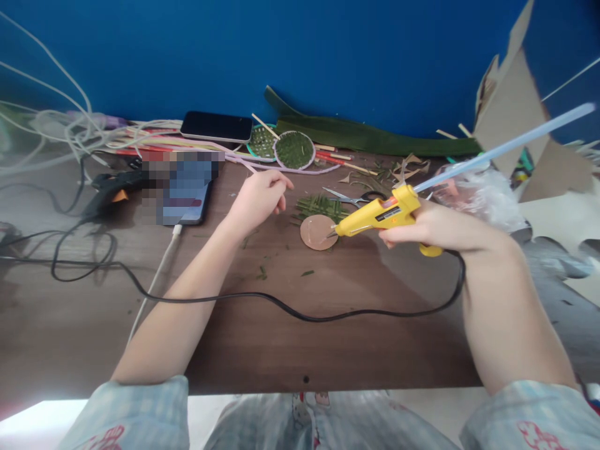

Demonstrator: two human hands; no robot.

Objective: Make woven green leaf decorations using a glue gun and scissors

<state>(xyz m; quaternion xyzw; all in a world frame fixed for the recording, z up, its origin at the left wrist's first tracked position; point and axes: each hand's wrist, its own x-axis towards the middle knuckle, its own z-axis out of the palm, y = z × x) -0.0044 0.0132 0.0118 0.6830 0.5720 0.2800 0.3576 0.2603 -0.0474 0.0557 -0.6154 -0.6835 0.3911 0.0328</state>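
My right hand (434, 226) is wrapped round a yellow hot glue gun (379, 215). A long pale glue stick (506, 144) sticks out of its back end. The gun's nozzle is over the right edge of a round tan cardboard disc (317, 232), where clear streaks of glue show. Partly under the disc lies a woven patch of green leaf strips (315, 207). Left of the disc, my left hand (266, 199) hovers with its fingers curled in, and nothing shows in them. Scissors (351, 198) lie behind the gun.
A black cord (281, 306) crosses the table from the gun. A phone (187, 190) on a white cable and a second phone (216, 127) lie left. Small round woven fans (294, 150), long green leaves (375, 136) and sticks line the wall. Cut cardboard (510, 94) and a plastic bag (487, 195) stand right.
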